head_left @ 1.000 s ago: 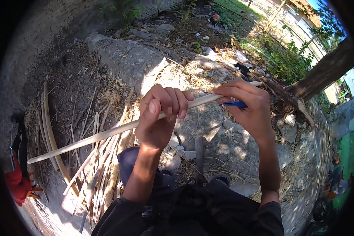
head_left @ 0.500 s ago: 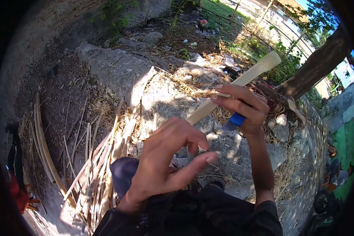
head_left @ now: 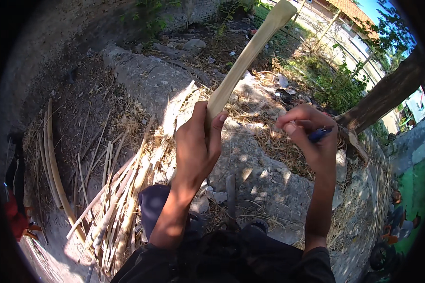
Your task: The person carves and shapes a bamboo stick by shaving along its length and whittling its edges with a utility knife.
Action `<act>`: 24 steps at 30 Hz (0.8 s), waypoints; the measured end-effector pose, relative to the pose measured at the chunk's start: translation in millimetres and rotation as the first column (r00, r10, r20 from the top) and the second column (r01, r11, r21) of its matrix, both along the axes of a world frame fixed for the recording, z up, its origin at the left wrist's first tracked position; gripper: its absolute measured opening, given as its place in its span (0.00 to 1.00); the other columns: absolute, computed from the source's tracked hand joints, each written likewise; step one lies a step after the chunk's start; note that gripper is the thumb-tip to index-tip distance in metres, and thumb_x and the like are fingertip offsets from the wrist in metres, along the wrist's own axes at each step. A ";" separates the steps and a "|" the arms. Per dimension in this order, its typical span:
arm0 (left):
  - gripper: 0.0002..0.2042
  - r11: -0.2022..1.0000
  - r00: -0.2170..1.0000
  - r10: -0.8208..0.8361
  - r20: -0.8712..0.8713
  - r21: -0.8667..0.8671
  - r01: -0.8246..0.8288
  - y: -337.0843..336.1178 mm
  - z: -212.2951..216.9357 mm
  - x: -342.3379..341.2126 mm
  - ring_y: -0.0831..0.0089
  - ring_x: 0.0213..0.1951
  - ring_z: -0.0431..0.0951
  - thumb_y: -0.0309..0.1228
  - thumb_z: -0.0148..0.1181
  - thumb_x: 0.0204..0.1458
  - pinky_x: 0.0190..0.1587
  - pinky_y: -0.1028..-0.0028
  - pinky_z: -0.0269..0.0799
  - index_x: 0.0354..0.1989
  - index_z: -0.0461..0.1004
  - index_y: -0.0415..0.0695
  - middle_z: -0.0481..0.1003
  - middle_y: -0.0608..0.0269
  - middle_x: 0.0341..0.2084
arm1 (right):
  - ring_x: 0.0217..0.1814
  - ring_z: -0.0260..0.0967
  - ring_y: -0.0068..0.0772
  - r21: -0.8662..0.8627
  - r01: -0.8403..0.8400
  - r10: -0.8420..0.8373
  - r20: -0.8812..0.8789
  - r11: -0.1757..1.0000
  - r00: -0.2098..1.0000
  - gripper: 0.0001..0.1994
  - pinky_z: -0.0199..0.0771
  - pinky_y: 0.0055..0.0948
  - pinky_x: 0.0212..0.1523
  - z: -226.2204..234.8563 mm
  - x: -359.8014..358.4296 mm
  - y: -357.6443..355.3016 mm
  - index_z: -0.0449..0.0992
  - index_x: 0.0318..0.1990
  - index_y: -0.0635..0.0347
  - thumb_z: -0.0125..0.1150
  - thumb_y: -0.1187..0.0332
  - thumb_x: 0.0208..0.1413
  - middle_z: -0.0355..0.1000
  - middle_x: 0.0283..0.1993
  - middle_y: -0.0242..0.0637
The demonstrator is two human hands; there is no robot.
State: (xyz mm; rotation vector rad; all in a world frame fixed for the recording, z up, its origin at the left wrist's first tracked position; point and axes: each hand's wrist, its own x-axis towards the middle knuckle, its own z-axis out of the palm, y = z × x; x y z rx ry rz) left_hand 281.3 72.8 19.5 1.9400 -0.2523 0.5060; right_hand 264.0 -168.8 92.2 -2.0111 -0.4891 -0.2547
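Observation:
My left hand is closed round the lower end of a pale, smooth wooden handle. The handle slants up and away to the right, wider at its far tip. To the right of it, apart from the wood, my right hand is raised with the fingers curled in. A small blue object is tucked in this hand; its full shape is hidden by the fingers. Below the hands a dark, flat, blade-like bar stands near my lap.
Bamboo strips lie piled at my left, with longer curved poles beyond. A big rough stone slab lies ahead. A leaning tree trunk stands at the right. People sit at the far left and right edges.
My left hand has gone from empty and open to gripping the wooden handle's lower end. My right hand has let go of the wood and moved right, keeping the blue object. The handle points more upright.

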 end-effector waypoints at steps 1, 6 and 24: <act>0.08 1.000 0.998 0.013 0.067 -0.009 -0.013 3.0 6.1 -3.3 0.60 0.17 0.75 0.30 0.60 0.66 0.21 0.62 0.66 0.45 0.70 0.38 0.73 0.52 0.17 | 0.36 0.71 0.14 0.104 0.006 -0.004 -0.024 0.995 1.000 0.10 0.67 0.19 0.35 -4.5 1.5 3.6 0.82 0.47 0.59 0.68 0.74 0.59 0.80 0.38 0.28; 0.07 0.998 0.963 0.050 0.264 -0.049 -0.039 8.5 24.1 -16.1 0.70 0.15 0.72 0.28 0.63 0.64 0.20 0.67 0.63 0.44 0.75 0.37 0.73 0.56 0.16 | 0.31 0.62 0.15 -0.024 -0.073 0.064 -0.257 0.997 0.964 0.13 0.61 0.21 0.31 -8.3 3.4 -7.2 0.75 0.50 0.61 0.67 0.70 0.60 0.66 0.28 0.22; 0.15 0.651 0.568 -0.730 -0.380 -0.640 0.408 21.5 18.7 -44.2 0.90 0.24 0.59 0.41 0.54 0.71 0.25 0.83 0.54 0.49 0.75 0.41 0.66 0.77 0.23 | 0.35 0.78 0.37 -0.265 0.026 0.064 0.325 0.964 0.943 0.19 0.75 0.34 0.37 -8.5 -14.2 13.0 0.79 0.44 0.61 0.77 0.59 0.52 0.78 0.35 0.39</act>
